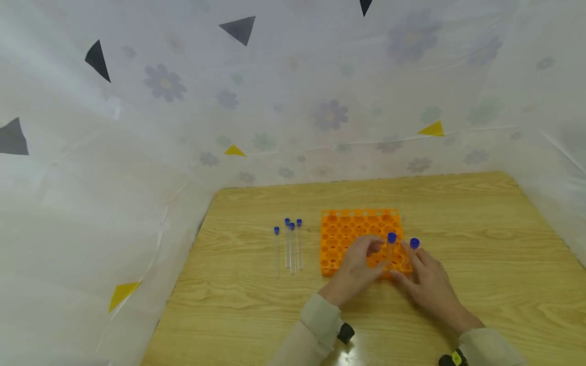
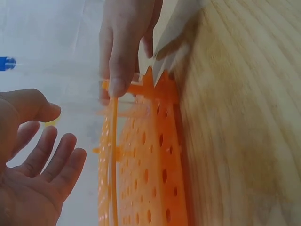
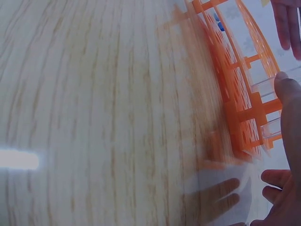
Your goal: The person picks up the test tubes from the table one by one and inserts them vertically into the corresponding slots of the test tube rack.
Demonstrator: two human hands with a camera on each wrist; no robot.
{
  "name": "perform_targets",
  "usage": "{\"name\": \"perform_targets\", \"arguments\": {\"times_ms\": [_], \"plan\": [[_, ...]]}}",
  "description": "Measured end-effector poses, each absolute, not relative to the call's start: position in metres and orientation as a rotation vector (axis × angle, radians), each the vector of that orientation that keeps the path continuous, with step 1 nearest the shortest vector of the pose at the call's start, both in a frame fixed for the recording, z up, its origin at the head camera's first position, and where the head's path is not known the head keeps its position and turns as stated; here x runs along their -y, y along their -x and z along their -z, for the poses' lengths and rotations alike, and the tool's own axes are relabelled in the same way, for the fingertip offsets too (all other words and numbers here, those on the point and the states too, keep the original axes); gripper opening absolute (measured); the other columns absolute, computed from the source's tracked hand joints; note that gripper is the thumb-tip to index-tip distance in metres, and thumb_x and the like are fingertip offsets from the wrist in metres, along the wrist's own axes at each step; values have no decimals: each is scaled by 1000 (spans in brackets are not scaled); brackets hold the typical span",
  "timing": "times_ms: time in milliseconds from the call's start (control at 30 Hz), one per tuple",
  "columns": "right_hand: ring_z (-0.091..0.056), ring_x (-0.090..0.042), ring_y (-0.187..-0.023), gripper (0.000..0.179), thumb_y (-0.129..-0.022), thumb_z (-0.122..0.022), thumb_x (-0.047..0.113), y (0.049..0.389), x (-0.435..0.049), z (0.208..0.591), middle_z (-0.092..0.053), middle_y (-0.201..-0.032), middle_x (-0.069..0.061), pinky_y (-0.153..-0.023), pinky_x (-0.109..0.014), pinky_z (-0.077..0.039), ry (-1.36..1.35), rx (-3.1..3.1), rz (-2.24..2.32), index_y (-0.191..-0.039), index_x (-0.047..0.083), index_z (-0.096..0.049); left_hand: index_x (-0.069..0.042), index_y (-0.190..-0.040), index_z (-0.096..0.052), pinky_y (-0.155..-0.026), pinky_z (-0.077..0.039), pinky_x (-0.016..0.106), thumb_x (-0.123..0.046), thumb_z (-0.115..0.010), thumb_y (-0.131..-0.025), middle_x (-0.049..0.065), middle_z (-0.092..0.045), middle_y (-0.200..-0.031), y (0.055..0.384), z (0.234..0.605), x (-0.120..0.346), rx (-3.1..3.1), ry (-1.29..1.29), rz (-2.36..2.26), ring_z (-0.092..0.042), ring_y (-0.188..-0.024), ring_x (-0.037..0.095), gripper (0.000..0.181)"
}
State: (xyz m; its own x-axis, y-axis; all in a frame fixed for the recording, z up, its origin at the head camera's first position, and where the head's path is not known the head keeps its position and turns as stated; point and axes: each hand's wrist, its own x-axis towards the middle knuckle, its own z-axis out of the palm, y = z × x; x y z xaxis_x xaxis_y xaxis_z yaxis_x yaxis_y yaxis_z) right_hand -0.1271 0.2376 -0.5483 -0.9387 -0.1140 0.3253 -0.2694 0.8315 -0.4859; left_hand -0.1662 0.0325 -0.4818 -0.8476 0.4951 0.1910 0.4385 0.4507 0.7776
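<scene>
Near the front right corner of the orange plastic test-tube rack point(image 1: 361, 239), both of my hands meet over the wooden table point(image 1: 480, 244). Two clear plastic tubes with blue screw caps stand in the rack's front right holes: the nearer-centre capped tube point(image 1: 390, 250) and the corner capped tube point(image 1: 412, 251). My left hand point(image 1: 359, 267) hovers at the rack's front edge with fingers relaxed and spread, gripping nothing; the left wrist view shows its open palm point(image 2: 33, 183) just beside the rack point(image 2: 146, 160). My right hand point(image 1: 423, 279) rests at the rack's right corner, and the wrist views show one fingertip point(image 2: 117, 84) pressed on the rack's top plate against a tube; whether it truly pinches the tube I cannot tell.

Left of the rack, four more blue-capped clear tubes point(image 1: 289, 245) lie flat on the table, well apart from my hands.

I judge these tubes light, stiff and smooth-walled, so slippery under bare fingers and likely to roll when laid flat. The ribbed cap, or the wall just below it, looks like the surest place to pinch, lifting straight up along the hole. The rack seems light and rigid, a lattice that could skid on the glossy wood, so steadying its rim with the free hand seems wise.
</scene>
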Motion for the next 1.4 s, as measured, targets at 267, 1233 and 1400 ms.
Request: {"name": "perform_targets", "arguments": {"times_ms": [267, 1233, 1400], "plan": [[-52, -29, -95, 78, -92, -68, 40, 129, -238, 549, -55, -117, -15, -86, -56, -41, -273, 2763, -803, -154, 7, -33, -14, -130, -55, -89, -54, 27, -8, -55, -99, 2, -62, -122, 175, 471, -3, -2686, -723, -1479, -60, -111, 16, 32], [-51, -40, -112, 79, -94, -66, 41, 129, -238, 551, -53, -127, -20, -95, -63, -36, -259, 2785, -849, -157, 13, -27, -6, -127, -57, -85, -56, 37, -9, -55, -97, 13, -61, -117, 224, 498, 76, -3111, -115, -1163, -61, -105, 27, 30], [-43, -50, -124, 80, -94, -65, 42, 129, -238, 550, -47, -137, -27, -100, -69, -31, -247, 2803, -884, -158, 15, -25, -3, -125, -56, -84, -56, 38, -9, -57, -97, 16, -59, -117, 228, 504, 77, -3096, -49, -1154, -60, -104, 27, 29]]}}
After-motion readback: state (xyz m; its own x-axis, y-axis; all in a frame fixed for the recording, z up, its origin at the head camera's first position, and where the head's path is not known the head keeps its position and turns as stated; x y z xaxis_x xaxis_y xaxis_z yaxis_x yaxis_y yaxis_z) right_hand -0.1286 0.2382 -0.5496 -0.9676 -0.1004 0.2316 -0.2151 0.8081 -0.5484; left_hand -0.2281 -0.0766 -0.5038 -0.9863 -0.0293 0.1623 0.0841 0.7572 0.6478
